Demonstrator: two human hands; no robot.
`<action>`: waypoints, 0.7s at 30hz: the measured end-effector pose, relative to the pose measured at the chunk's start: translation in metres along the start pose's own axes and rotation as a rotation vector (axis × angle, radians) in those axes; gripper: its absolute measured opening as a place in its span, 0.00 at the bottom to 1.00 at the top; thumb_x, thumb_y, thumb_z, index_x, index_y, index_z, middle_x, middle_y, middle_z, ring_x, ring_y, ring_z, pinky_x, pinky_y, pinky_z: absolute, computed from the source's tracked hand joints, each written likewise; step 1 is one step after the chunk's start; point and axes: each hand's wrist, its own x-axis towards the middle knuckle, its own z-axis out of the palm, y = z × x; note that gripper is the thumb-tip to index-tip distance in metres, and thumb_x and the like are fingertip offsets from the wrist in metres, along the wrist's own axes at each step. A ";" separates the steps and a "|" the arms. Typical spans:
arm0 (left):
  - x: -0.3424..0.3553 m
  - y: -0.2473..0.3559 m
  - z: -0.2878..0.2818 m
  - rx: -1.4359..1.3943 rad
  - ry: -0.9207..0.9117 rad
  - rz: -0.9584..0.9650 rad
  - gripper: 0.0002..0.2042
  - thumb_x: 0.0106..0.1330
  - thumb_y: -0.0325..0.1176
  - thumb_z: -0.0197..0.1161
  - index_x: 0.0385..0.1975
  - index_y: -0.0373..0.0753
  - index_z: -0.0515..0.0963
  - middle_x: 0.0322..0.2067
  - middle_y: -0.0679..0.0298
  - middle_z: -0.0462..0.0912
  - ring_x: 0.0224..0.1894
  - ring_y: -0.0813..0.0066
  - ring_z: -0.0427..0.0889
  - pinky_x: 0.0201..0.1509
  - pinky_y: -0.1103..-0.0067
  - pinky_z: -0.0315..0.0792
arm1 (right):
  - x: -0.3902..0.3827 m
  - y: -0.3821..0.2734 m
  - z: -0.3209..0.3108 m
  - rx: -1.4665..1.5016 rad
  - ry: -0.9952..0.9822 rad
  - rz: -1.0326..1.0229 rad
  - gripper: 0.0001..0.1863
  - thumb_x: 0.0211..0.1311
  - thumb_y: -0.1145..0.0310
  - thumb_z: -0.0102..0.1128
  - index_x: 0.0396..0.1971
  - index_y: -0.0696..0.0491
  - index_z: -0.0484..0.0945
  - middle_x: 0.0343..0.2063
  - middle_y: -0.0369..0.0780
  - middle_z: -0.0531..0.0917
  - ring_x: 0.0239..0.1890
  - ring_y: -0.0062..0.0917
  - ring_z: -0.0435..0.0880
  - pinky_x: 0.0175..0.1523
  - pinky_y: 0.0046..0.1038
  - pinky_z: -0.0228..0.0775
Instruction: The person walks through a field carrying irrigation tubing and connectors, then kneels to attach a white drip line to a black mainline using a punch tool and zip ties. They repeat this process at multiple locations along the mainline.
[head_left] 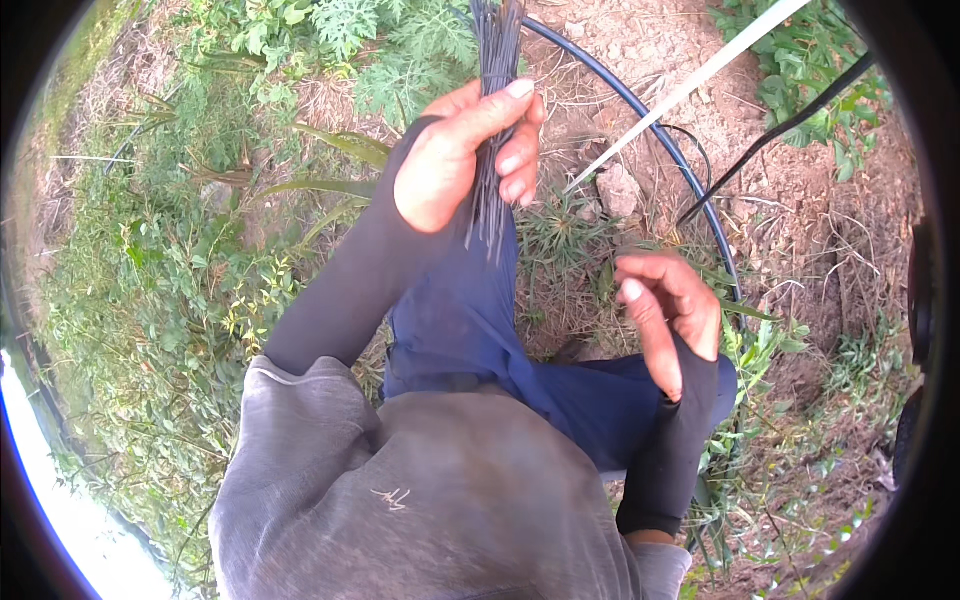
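Item one: a bundle of thin, dark grey wires (499,55), held upright in the view at the upper middle. Its top ran out past the picture's edge; its loose lower ends hung in front of the trousers, slightly splayed.

Item two: the left hand (455,165), closed about the bundle. We recorded its fingers pinching the wires, thumb across the front, the other fingertips bent round the far side.

Item three: the right hand (682,315), raised above the bent knee and well apart from the bundle. Its fingers were loosely curled, thumb just beside forefinger; whether those two touched, we could not tell.

Clothing: we listed dark arm sleeves (335,275) on both forearms, a grey shirt (480,480) with a small pale mark, and navy trousers (450,340).

Ground, beyond the hands: a blue-black hose (632,98) curved down the right side. A white rod (695,90) slanted across it, lower end near the left hand. A dark bar (790,127) slanted further right.

Surroundings: we noted brown soil (835,255) at right, and green plants (160,270) crowding the left.
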 end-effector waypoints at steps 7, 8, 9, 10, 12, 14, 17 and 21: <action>-0.045 -0.086 0.002 -0.239 0.207 -0.192 0.14 0.69 0.42 0.48 0.26 0.40 0.63 0.14 0.67 0.62 0.14 0.76 0.61 0.21 0.79 0.60 | 0.039 0.098 0.108 0.026 0.144 0.333 0.12 0.62 0.73 0.48 0.42 0.59 0.76 0.40 0.46 0.77 0.42 0.31 0.78 0.50 0.29 0.68; -0.047 -0.088 0.000 -0.300 0.211 -0.209 0.14 0.69 0.42 0.49 0.26 0.40 0.63 0.14 0.67 0.61 0.14 0.76 0.61 0.20 0.79 0.59 | 0.060 0.127 0.118 0.009 0.232 0.242 0.13 0.62 0.74 0.48 0.44 0.59 0.75 0.41 0.47 0.76 0.43 0.32 0.77 0.49 0.30 0.68; -0.048 -0.089 -0.007 -0.308 0.219 -0.231 0.14 0.69 0.43 0.49 0.26 0.40 0.63 0.15 0.67 0.61 0.14 0.76 0.61 0.20 0.79 0.59 | 0.080 0.143 0.131 -0.093 0.298 0.184 0.13 0.60 0.74 0.50 0.45 0.59 0.75 0.42 0.48 0.76 0.42 0.33 0.77 0.49 0.31 0.68; -0.047 -0.091 -0.011 -0.320 0.212 -0.256 0.14 0.69 0.43 0.49 0.27 0.40 0.62 0.15 0.67 0.61 0.14 0.77 0.61 0.20 0.79 0.59 | 0.106 0.164 0.136 -0.193 0.350 0.133 0.15 0.58 0.74 0.52 0.46 0.58 0.74 0.41 0.48 0.75 0.40 0.35 0.77 0.48 0.33 0.68; -0.042 -0.089 -0.013 -0.285 0.231 -0.331 0.14 0.69 0.43 0.49 0.28 0.40 0.62 0.15 0.67 0.61 0.14 0.77 0.60 0.20 0.79 0.59 | 0.157 0.208 0.138 -0.293 0.486 0.191 0.20 0.55 0.72 0.55 0.50 0.56 0.71 0.39 0.49 0.75 0.41 0.37 0.77 0.50 0.34 0.67; -0.038 -0.089 -0.012 -0.244 0.184 -0.344 0.13 0.70 0.43 0.48 0.30 0.39 0.62 0.15 0.66 0.61 0.14 0.76 0.61 0.20 0.80 0.59 | 0.194 0.238 0.133 -0.361 0.487 0.277 0.29 0.52 0.69 0.59 0.56 0.56 0.65 0.48 0.53 0.68 0.44 0.42 0.75 0.55 0.36 0.64; -0.037 -0.089 -0.020 -0.208 0.194 -0.385 0.13 0.70 0.43 0.47 0.32 0.39 0.63 0.16 0.66 0.62 0.16 0.76 0.62 0.22 0.80 0.59 | 0.225 0.251 0.145 -0.269 0.401 0.572 0.43 0.50 0.64 0.62 0.65 0.56 0.51 0.62 0.62 0.45 0.59 0.53 0.64 0.64 0.33 0.56; -0.033 -0.091 -0.032 -0.226 0.229 -0.393 0.12 0.70 0.43 0.47 0.34 0.39 0.64 0.16 0.66 0.62 0.17 0.76 0.62 0.24 0.80 0.60 | 0.245 0.260 0.156 -0.280 0.485 0.634 0.45 0.49 0.63 0.64 0.65 0.58 0.50 0.62 0.64 0.39 0.60 0.57 0.62 0.64 0.31 0.58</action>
